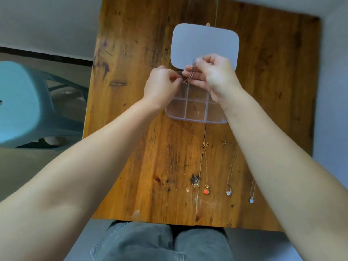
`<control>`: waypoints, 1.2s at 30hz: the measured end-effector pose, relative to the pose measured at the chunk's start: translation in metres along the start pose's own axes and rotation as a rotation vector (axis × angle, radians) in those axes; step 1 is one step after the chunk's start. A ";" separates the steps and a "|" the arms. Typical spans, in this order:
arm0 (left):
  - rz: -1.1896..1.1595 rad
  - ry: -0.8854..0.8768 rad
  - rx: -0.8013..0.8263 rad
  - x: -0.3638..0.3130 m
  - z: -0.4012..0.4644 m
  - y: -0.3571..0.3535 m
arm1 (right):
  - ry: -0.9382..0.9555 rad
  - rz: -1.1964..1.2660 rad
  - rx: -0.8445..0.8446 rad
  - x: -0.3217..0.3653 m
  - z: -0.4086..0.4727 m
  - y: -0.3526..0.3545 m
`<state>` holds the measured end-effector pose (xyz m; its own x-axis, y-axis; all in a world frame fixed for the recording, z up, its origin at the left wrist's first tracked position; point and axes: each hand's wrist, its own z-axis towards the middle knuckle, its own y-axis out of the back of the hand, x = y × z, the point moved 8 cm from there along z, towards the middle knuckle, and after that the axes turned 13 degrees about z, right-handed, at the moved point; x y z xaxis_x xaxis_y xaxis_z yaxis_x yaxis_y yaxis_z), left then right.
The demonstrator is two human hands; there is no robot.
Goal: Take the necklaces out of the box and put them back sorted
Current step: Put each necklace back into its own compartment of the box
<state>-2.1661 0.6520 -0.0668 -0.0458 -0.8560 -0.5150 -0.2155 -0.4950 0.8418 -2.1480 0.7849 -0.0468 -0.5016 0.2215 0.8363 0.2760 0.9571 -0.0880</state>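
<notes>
A clear plastic box (185,117) with several compartments lies open on the wooden table, its frosted lid (204,41) flipped back behind it. Over the box's far row, my left hand (160,83) and my right hand (212,74) both pinch a thin silver necklace (191,72) stretched between them. Three necklaces lie straight on the table in front of me: one with a red pendant (206,192), one with a silvery pendant (228,193), and one with a small pale pendant (251,200) partly hidden by my right forearm.
The wooden table (141,147) has a near edge just above my lap in grey trousers (160,242). A teal plastic stool (22,102) stands on the floor to the left. A small pale bit (187,189) lies left of the red pendant.
</notes>
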 end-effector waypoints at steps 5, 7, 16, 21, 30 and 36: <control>0.375 -0.218 -0.058 -0.002 0.002 -0.008 | 0.089 -0.472 -0.021 -0.022 0.027 -0.007; 0.431 -0.273 -0.090 -0.005 0.001 -0.009 | 0.198 -0.734 0.003 -0.020 0.027 -0.014; 0.320 -0.370 -0.157 -0.013 -0.041 -0.005 | 0.210 -0.523 0.056 -0.013 -0.014 0.025; 0.217 -0.500 0.148 -0.033 -0.146 -0.066 | 0.177 -0.626 0.096 -0.075 -0.081 0.077; 0.428 -0.309 0.318 -0.046 -0.236 -0.141 | 0.309 -1.142 0.143 -0.138 -0.086 0.080; 0.509 -0.373 0.341 -0.049 -0.239 -0.151 | 0.263 -1.060 0.153 -0.139 -0.090 0.087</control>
<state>-1.8984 0.7332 -0.1297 -0.5391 -0.8298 -0.1440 -0.3689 0.0789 0.9261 -1.9808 0.8207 -0.1220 -0.2290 -0.7545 0.6150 -0.3042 0.6556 0.6911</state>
